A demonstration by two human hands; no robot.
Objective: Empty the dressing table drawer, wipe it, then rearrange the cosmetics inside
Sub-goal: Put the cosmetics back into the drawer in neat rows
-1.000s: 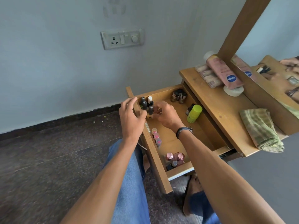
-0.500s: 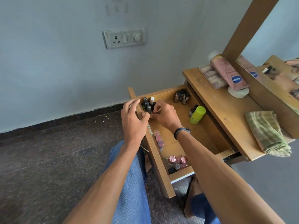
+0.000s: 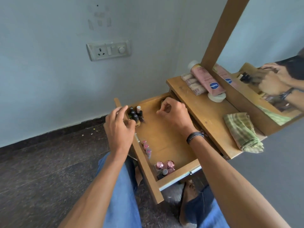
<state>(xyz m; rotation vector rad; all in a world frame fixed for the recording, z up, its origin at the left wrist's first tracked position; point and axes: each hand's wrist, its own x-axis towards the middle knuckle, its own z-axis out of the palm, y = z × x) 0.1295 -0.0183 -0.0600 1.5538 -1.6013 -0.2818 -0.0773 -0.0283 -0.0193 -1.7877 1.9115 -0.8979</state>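
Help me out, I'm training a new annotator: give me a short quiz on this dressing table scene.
1. True or false: the drawer is empty.
2. Where does the green checked cloth lie?
3. What stands right by the left hand? A) a hairbrush B) dark-capped bottles C) a comb

Key: 1 false, bottles stand in it. 2 on the tabletop, outside the drawer. 3 B.
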